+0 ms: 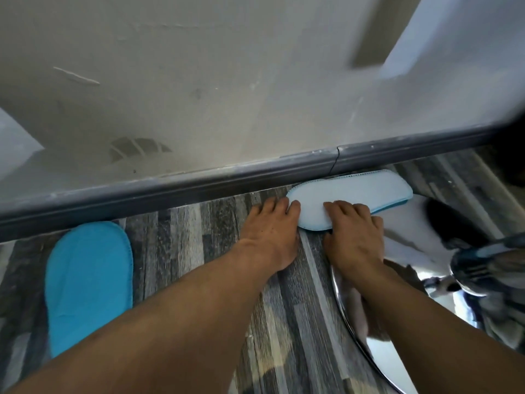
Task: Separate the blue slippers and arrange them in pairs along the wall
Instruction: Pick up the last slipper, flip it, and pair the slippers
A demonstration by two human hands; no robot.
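A blue slipper lies sole up on the floor, its pale sole showing, long side against the skirting board. Blue edges under it suggest a second slipper beneath. My left hand rests at its near left end, fingertips touching the edge. Across its near edge lies my right hand, fingers pressed flat on the sole. Another blue slipper lies by itself at the left, toe toward the wall.
The worn white wall with a grey skirting board runs across the view. A shiny chrome round base sits at the lower right on the striped wood-look floor. A dark object stands at the far right edge.
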